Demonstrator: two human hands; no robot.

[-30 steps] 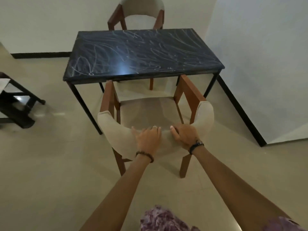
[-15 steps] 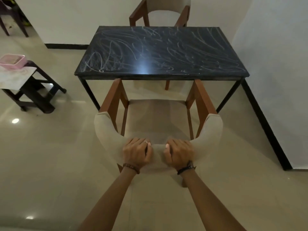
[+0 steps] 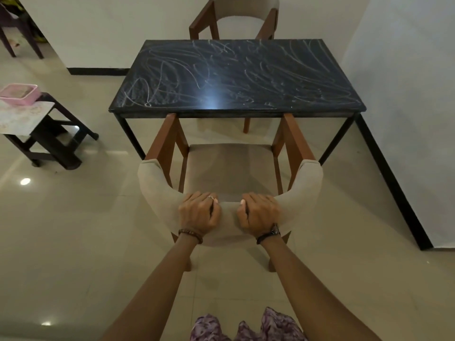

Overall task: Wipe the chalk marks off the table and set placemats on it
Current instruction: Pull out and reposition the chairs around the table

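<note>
A dark rectangular table [image 3: 236, 75] stands ahead, its top covered in white chalk scribbles [image 3: 172, 77]. In front of it is a wooden chair [image 3: 229, 168] with a curved beige padded backrest, its arm fronts touching the table's near edge. My left hand [image 3: 199, 214] and my right hand [image 3: 258, 215] both grip the top of that backrest, side by side at its middle. A pale placemat [image 3: 22, 116] lies on a low dark side table [image 3: 51, 139] at the left.
A second matching chair [image 3: 236, 18] stands behind the table against the wall. A pink tray [image 3: 18, 94] sits on the side table. A white wall with black skirting [image 3: 391, 173] runs along the right. Tiled floor lies open at the left and near me.
The chair sits farther back from the table than a second ago, and the view has shifted so the side table and pink tray show. Both hands stay clasped on the backrest.
</note>
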